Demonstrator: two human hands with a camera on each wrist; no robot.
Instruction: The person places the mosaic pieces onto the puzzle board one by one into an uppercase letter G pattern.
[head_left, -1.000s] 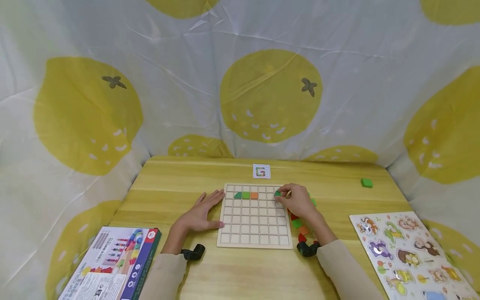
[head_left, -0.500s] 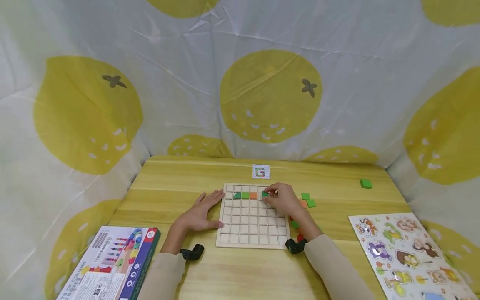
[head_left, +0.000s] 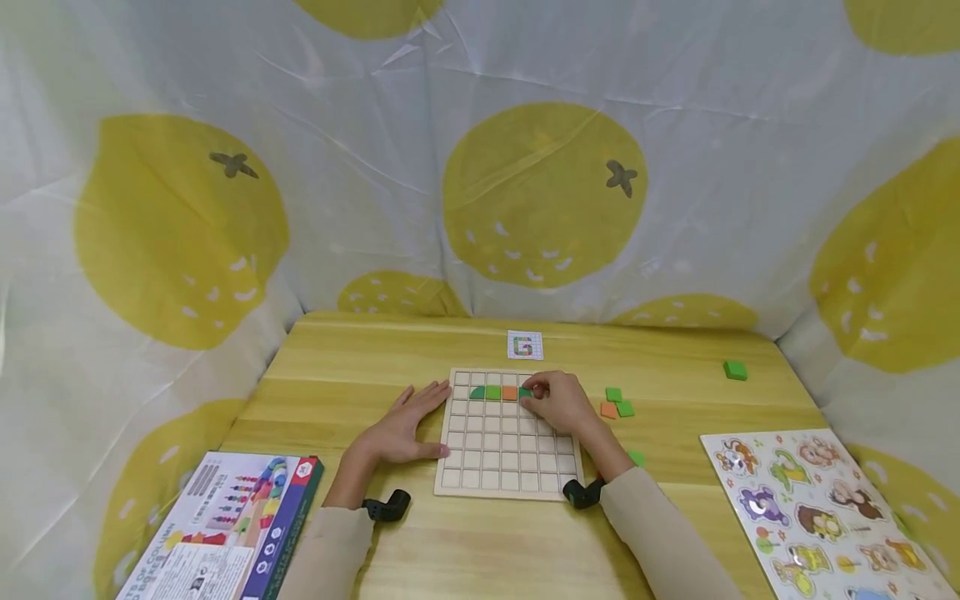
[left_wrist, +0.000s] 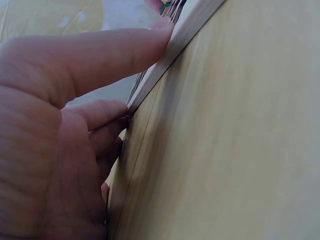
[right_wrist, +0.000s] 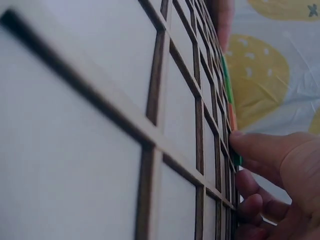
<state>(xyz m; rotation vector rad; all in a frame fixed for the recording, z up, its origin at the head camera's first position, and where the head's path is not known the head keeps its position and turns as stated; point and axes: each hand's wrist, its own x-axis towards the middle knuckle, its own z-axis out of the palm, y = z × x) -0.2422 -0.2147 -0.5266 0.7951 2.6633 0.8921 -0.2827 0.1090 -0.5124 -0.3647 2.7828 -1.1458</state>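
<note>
My right hand (head_left: pixel 561 402) pinches 1 dark green piece (head_left: pixel 524 392) between thumb and fingers; piece sits at the fingertips, over the grid board (head_left: pixel 491 458), row 2 from top, just right of the orange square (head_left: pixel 509 392). Fully seated or not: can't tell. Left of that, same row: 1 light green square (head_left: pixel 492 392), 1 green curved piece (head_left: pixel 477 392). My left hand (head_left: pixel 400 429) has fingers extended, touching the board's left edge, gripping nothing. 3 loose tiles (head_left: pixel 613 394) right of my right hand.

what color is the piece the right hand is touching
The piece touched by the right hand is dark green, seen best in the head view.
</note>
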